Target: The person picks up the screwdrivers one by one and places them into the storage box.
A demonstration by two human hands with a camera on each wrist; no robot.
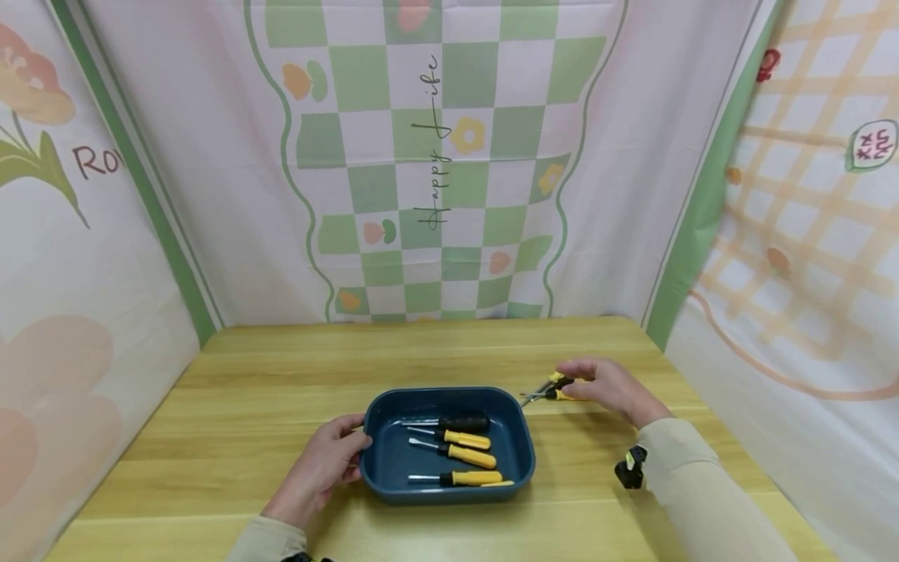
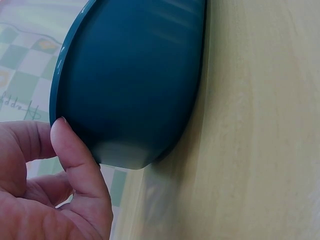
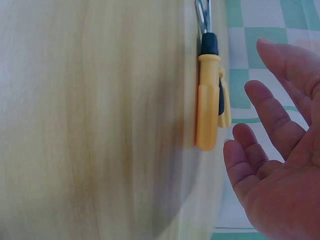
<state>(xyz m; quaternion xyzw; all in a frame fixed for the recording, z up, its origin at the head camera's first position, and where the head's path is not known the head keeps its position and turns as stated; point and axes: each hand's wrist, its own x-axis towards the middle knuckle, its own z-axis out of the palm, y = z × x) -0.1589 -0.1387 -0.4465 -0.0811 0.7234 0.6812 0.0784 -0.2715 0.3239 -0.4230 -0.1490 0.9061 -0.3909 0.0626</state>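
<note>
My left hand pinches the left rim of a dark blue rectangular container, thumb on one side of the wall and fingers on the other in the left wrist view. Inside lie several screwdrivers with their shafts to the left, among them a black-handled one and a yellow-handled one. Over at the right, my right hand hovers with spread fingers above a small group of screwdrivers on the table. In the right wrist view, a yellow-handled screwdriver lies nearest the fingertips, partly covering another yellow handle.
The wooden table carries the container near its front middle. Printed cloth hangs behind it, with a green checked panel, and more cloth stands along the left and right sides.
</note>
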